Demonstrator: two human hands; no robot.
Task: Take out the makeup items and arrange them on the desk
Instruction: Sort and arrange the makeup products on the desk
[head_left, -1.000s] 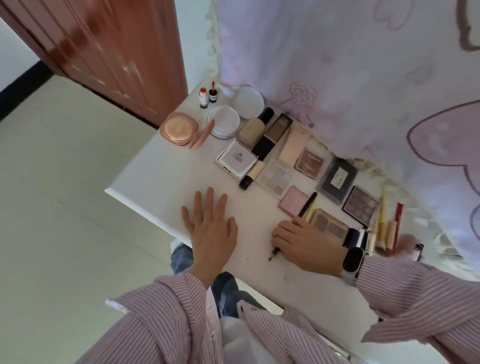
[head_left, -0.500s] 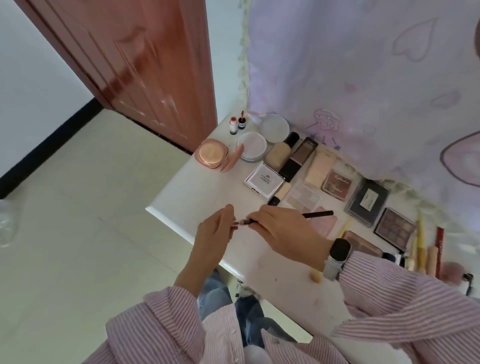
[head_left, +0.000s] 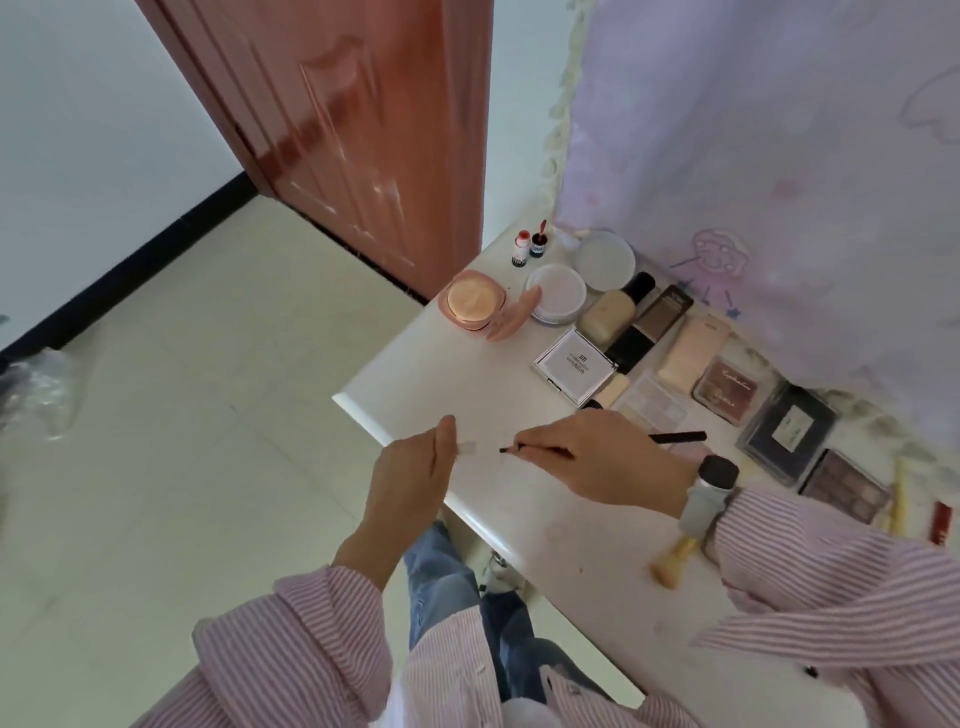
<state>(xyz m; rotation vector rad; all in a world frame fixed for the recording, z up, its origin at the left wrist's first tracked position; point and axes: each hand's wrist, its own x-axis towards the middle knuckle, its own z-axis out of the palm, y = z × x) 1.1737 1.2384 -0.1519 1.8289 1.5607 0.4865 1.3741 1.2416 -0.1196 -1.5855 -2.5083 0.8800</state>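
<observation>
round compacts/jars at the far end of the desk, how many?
3: a pink compact nearest the door, a white jar right of it, a pale round lid or jar behind that by the curtain. None looks hidden.

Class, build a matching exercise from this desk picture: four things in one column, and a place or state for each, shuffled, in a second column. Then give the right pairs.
Things
1. black pencil
2. clear cap
3. pink round compact
4. white square compact

Places or states
A. pinched by the left hand
B. lying shut beside the foundation bottles
C. open, near the desk corner by the door
D. gripped by the right hand, tip bare

Pairs: 1-D, 2-A, 3-C, 4-B
</observation>
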